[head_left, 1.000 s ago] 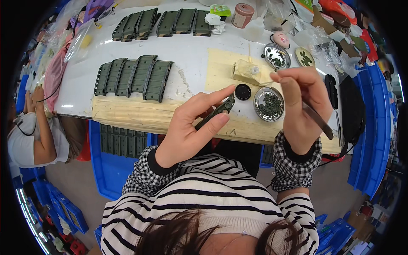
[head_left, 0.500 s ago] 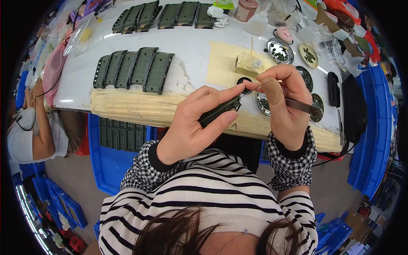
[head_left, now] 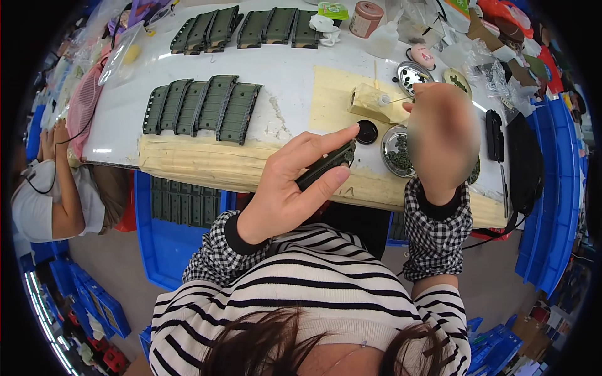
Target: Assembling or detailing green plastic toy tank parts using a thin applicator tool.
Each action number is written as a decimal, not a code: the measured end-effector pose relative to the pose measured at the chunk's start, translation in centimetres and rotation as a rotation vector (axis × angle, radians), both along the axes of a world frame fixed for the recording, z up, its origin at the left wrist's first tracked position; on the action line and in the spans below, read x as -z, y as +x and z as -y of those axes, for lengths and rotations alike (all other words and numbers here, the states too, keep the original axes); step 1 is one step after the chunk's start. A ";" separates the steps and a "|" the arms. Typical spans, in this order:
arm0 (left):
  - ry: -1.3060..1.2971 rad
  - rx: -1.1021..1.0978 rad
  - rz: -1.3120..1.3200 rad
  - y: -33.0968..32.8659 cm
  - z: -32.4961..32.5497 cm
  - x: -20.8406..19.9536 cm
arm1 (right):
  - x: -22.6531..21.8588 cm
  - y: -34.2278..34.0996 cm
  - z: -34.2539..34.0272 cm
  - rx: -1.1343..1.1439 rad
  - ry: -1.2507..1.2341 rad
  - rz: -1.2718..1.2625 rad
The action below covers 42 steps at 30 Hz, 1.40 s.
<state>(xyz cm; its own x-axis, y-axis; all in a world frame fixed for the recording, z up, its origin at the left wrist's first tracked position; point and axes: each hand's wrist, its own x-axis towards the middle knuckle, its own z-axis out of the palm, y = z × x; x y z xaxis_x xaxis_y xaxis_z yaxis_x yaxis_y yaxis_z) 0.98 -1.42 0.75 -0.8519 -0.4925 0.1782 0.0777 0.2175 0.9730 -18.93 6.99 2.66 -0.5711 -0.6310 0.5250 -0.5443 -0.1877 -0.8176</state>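
In the head view, the left hand (head_left: 282, 188) pinches a narrow, dark-green, bar-shaped piece (head_left: 326, 167) between thumb and fingers near the white table (head_left: 119, 119), its long axis slanting away rightward toward the blurred right hand (head_left: 444, 138), well apart, whose fingers' grip I cannot tell.

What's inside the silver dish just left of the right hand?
The silver dish holds many small dark green pieces, with bare metal showing toward its upper left. Its right side is covered by the right hand, so whatever lies there can't be seen.
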 end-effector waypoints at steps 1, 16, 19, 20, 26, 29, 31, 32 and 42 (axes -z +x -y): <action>0.086 -0.011 -0.052 -0.1 -0.2 0.4 | 0.2 -0.4 0.3 0.047 0.041 -0.139; 0.902 0.154 -0.274 0.0 1.1 1.7 | -1.0 0.0 -0.7 0.123 0.214 -0.331; 0.642 -0.032 -0.147 0.6 2.1 2.0 | -0.9 0.0 -2.4 0.131 0.175 -0.408; 0.256 -0.176 -0.051 0.2 1.9 1.8 | -0.9 0.0 -2.9 0.116 0.188 -0.396; -0.669 -0.614 0.141 -0.4 3.6 3.1 | -0.8 1.2 -5.7 0.082 0.239 -0.312; -0.878 -0.668 0.262 -0.8 3.4 3.1 | -0.5 1.3 -6.9 0.086 0.247 -0.281; -0.897 -0.688 0.303 -1.2 3.1 3.2 | -0.3 1.1 -7.7 0.109 0.245 -0.266; -0.906 -0.698 0.324 -1.4 3.0 3.3 | -0.2 1.1 -8.1 0.116 0.252 -0.264; -1.004 -0.974 0.460 -0.9 5.5 4.1 | 0.9 0.1 -11.7 0.149 0.266 -0.200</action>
<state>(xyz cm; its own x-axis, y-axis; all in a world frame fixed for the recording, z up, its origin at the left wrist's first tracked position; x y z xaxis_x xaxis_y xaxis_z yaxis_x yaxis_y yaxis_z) 0.04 -6.89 -3.32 -0.3394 -0.7283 0.5953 -0.7595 0.5855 0.2833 -18.79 18.67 1.74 -0.5698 -0.6779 0.4645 -0.7036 0.1104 -0.7020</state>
